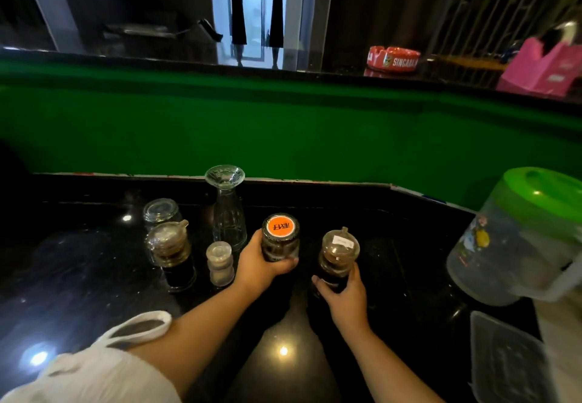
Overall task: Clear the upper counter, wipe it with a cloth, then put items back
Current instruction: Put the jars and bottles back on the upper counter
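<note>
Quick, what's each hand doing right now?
Left hand: closed around the orange-lidded jar.
Right hand: closed around the dark sauce bottle.

Dim, soft-focus wide-angle view, lamp glare on the glossy black counter [94,276], edges bowed

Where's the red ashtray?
In the head view, the red ashtray sits far right on the upper counter, just left of the pink box.
</note>
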### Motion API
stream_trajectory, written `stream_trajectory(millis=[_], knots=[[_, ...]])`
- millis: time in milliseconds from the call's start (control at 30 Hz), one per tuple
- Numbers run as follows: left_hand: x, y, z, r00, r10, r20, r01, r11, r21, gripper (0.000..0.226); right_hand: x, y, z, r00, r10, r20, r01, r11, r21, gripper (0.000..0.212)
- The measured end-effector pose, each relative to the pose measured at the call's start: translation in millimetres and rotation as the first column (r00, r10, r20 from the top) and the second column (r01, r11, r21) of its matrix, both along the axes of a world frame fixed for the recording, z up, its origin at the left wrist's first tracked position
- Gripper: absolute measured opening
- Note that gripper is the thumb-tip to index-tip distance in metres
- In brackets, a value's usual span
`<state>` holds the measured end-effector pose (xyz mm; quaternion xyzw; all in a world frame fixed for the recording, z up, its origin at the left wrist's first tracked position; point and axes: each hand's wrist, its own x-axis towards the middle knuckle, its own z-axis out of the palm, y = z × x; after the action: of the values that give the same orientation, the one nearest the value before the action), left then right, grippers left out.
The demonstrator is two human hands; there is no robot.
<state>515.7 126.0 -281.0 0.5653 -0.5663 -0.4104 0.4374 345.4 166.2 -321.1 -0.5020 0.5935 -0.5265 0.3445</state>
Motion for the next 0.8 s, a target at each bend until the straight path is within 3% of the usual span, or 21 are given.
stream_trajectory(millis=[333, 600, 800], knots=[[53.5, 56.9, 77.7, 0.987, 0.120, -0.110, -0.131, 0.986, -0.099, 0.065, 17.1, -2.4, 73.0, 0.983, 0.169, 0.072, -0.149, 0.963, -0.226, 0.054], [130.6, 66.0, 141.2, 0.966, 0.198, -0.165, -0.228, 0.957, -0.182, 0.048, 97.8, -22.3, 142.3, 0.944, 0.330, 0.026, -0.303, 0.894, -0.331, 0.042], [200.1, 39.3, 197.0, 0.967, 0.179, -0.181, -0.216, 0.953, -0.212, 0.052, 175.6, -52.3, 203.9, 0.941, 0.338, 0.001, -0.303, 0.845, -0.441, 0.044]])
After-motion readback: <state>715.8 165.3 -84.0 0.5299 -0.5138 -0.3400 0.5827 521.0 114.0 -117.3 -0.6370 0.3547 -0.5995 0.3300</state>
